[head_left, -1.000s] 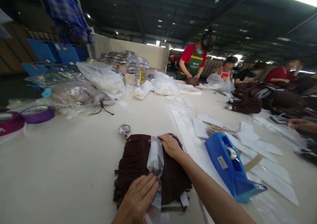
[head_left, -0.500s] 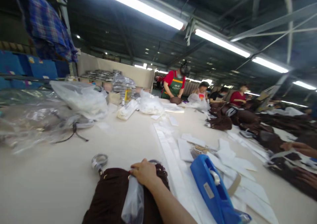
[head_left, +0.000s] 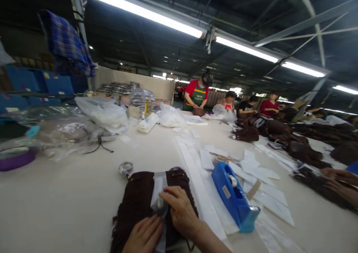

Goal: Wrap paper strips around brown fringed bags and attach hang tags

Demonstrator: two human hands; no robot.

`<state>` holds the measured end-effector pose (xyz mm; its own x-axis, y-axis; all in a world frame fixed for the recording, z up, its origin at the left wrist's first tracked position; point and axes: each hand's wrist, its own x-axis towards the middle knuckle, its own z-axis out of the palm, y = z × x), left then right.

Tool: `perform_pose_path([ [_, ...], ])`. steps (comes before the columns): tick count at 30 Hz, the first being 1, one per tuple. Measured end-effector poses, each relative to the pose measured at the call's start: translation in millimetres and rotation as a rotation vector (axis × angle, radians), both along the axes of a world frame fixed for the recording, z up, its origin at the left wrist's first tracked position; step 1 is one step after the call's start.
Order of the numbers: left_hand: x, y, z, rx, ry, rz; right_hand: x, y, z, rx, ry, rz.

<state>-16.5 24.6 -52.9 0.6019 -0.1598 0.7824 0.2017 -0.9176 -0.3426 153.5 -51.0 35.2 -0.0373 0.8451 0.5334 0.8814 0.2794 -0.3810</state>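
Room: dark ceiling [head_left: 134, 40] overhead, crossed by tube lights [head_left: 145, 11]. Plaid cloth [head_left: 67, 44] hangs upper left, blue bins [head_left: 58, 84] behind it. A co-worker [head_left: 198, 96] in red sleeves and green apron stands beyond the far end of your bench.

Bench [head_left: 69, 204]: pale, broad. Your widest bare stretch is on the left, out toward a purple tape roll [head_left: 19, 163]. Heaped brown goods [head_left: 268, 130] bound the far right; clear plastic bags [head_left: 103, 115] bound the far left. Your right side is tighter: white sheets [head_left: 192, 171] run away from you just beside the work, then a blue tape dispenser [head_left: 237, 210], then scattered white packets [head_left: 274, 204]. Another person's hands [head_left: 341, 178] are far right, well apart from yours.

Work: the brown fringed bag [head_left: 134, 201] lies flat, directly beneath both your hands; its near edge is cut off by the frame. A translucent strip [head_left: 160, 182] runs down its middle toward you. Right grip [head_left: 179, 210]: over the strip, fingers bent; pinching or pressing, cannot tell. Left grip [head_left: 144, 234]: nearer you, fingers extended together onto the strip; underside hidden, grasp cannot be told. Wrapped ring [head_left: 125, 168]: at the bag's far left corner.
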Motion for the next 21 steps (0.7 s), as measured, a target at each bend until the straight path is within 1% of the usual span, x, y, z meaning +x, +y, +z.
perform_pose_path([
  [2, -3, -1, -0.1, -0.01, 0.021, 0.01, -2, 1, 10.3, -0.061, -0.082, 0.07],
  [4, -5, -4, 1.0, -0.022, 0.056, 0.025, -4, 9, 21.3, -0.122, -0.206, 0.171],
  [6, -5, -6, 2.7, -0.026, 0.078, 0.031, -7, 19, 29.8, -0.182, -0.354, 0.238],
  [8, -6, -9, 4.4, -0.039, 0.091, 0.036, -10, 29, 33.6, -0.235, -0.499, 0.253],
  [10, -6, -11, 6.0, -0.074, 0.095, 0.045, -12, 36, 33.1, -0.265, -0.592, 0.251],
  [13, -7, -15, 10.6, -0.13, 0.102, 0.04, -14, 42, 28.7, -0.264, -0.629, 0.268],
  [16, -8, -23, 21.1, -0.178, 0.102, 0.027, -15, 47, 28.2, -0.265, -0.637, 0.301],
  [19, -8, -32, 35.2, -0.262, 0.123, 0.028, -15, 48, 36.0, -0.275, -0.606, 0.32],
  [21, -9, -36, 42.4, -0.314, 0.128, 0.02, -14, 41, 43.1, -0.277, -0.566, 0.315],
])
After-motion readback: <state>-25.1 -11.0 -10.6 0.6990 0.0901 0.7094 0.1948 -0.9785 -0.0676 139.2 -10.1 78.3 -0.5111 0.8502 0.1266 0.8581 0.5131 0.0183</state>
